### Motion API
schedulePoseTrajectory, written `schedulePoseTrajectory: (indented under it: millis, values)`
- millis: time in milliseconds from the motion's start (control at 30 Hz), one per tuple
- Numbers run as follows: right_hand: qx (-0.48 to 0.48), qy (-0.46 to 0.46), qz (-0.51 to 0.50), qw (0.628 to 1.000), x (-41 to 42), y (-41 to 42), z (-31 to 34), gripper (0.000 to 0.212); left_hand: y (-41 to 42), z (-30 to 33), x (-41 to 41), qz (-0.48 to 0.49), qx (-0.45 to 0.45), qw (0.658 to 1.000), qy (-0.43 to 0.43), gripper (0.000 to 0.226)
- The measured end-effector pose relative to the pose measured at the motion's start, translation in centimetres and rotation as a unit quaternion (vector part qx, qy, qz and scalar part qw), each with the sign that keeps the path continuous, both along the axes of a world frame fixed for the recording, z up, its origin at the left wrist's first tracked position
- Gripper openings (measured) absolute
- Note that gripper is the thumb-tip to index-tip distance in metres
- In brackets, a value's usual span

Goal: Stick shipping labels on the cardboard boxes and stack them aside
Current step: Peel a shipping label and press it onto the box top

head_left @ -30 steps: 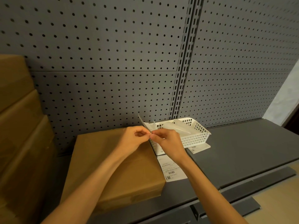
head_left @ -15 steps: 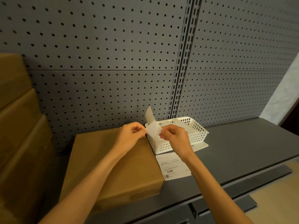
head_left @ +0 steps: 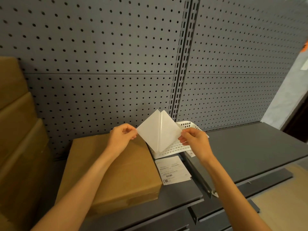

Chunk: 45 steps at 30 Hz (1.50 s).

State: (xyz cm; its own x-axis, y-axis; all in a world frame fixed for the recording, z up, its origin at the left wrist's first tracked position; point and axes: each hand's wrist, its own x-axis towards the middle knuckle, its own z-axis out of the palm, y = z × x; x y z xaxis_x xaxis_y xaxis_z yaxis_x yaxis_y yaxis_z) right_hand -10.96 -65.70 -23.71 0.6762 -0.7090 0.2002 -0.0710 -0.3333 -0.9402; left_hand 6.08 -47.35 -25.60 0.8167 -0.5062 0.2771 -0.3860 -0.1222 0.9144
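A flat brown cardboard box (head_left: pixel 120 172) lies on the grey shelf in front of me. Above its far right corner I hold a white shipping label (head_left: pixel 150 130) that is half peeled from its glossy backing sheet (head_left: pixel 170 132). My left hand (head_left: pixel 121 137) pinches the label's left corner. My right hand (head_left: pixel 195 139) pinches the backing's right corner. The two sheets spread apart like an open book, still joined along the middle. Only their blank sides face me.
A white plastic basket (head_left: pixel 173 149) stands behind the sheets. Printed labels (head_left: pixel 173 170) lie flat on the grey shelf (head_left: pixel 250 147) beside the box. Several brown boxes (head_left: pixel 16 130) are stacked at the left. A perforated grey panel (head_left: pixel 116 55) forms the back wall.
My hands have moved apart and risen a little. The label has peeled open from a small pinched corner into two wide spread sheets.
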Motion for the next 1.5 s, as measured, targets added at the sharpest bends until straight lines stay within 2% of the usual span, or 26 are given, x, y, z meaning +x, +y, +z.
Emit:
schedulePoseTrajectory:
  millis: [233, 667, 967, 1100, 1267, 1367, 1500]
  values:
    - [0.015, -0.003, -0.035, 0.999, -1.2, -1.7, 0.1, 0.02, 0.7, 0.0, 1.0, 0.069, -0.004, 0.997, 0.022, 0.009]
    - [0.012, -0.017, -0.073, 0.997, -3.8, -4.1, 0.5, 0.02, 0.5, -0.8, 1.9, 0.139, 0.024, 0.989, 0.034, 0.007]
    - [0.009, -0.022, -0.074, 0.997, -4.5, -4.5, 0.5, 0.018, -0.9, 0.1, -0.1, 0.069, 0.033, 0.997, -0.021, 0.011]
    - [0.003, -0.025, -0.079, 0.997, -4.9, -5.0, 0.6, 0.019, -3.3, 2.0, -1.3, 0.026, 0.029, 0.998, -0.043, 0.018]
    - [0.007, -0.035, -0.09, 0.995, -5.5, -5.9, 0.7, 0.02, -7.3, 4.4, -2.3, -0.018, 0.002, 0.998, -0.063, 0.014]
    - [0.002, -0.036, -0.09, 0.995, -5.5, -6.2, 0.7, 0.02, -9.2, 4.8, -2.7, -0.038, -0.014, 0.997, -0.062, 0.015]
    - [-0.01, -0.022, -0.08, 0.996, -5.0, -6.3, 0.4, 0.018, -11.0, 3.6, -2.5, -0.046, 0.009, 0.998, -0.049, 0.011]
